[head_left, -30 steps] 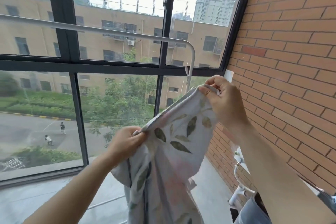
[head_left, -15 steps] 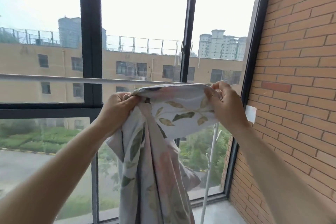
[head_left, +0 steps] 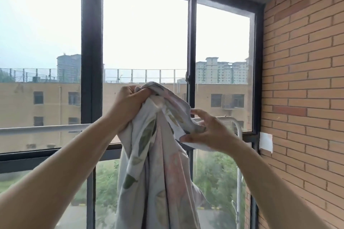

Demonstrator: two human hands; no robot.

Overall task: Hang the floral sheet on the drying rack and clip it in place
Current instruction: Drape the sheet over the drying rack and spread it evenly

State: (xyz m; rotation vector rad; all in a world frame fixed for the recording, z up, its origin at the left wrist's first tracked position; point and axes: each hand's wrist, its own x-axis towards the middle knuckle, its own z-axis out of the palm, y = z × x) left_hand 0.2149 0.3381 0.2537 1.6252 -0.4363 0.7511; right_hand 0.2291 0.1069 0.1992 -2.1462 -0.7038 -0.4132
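Note:
The floral sheet (head_left: 156,169), pale with green leaves and pink blotches, hangs bunched in front of me. My left hand (head_left: 130,104) grips its top in a fist, raised above the white drying rack bar (head_left: 46,129). My right hand (head_left: 206,130) pinches a fold of the sheet's edge between thumb and fingers, just in front of the bar's right bend (head_left: 236,124). The sheet hides the middle of the bar. No clip is in view.
A dark-framed window (head_left: 92,61) fills the view behind the rack. A brick wall (head_left: 305,80) stands close on the right, with a white paper patch (head_left: 266,141). The rack's upright pole (head_left: 238,191) runs down near the wall.
My left hand lifted the bunched top of the sheet above the bar. My right hand dropped lower and shifted its hold along the sheet's edge. The view tilted upward.

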